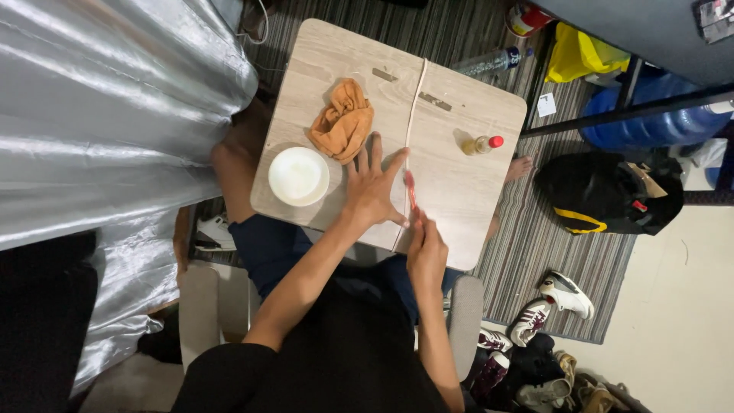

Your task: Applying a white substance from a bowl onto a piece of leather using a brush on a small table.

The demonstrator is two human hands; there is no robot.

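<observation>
A small light-wood folding table [459,115] stands over my lap. My left hand [371,187] lies flat on it with fingers spread, just left of the seam down the table's middle. My right hand [425,248] is at the near edge, closed on a thin red tool [410,188] whose tip rests on the seam. An orange cloth [342,121] lies crumpled above my left hand. A round white container [298,176] sits to its left. A small bottle with a red cap [482,144] lies on the table's right part.
A silvery sheet [107,115] covers the left. A striped rug [535,252] lies under the table. A black and yellow bag [604,195], blue water jug [657,122] and several shoes [547,310] lie to the right. A plastic bottle [489,61] lies behind the table.
</observation>
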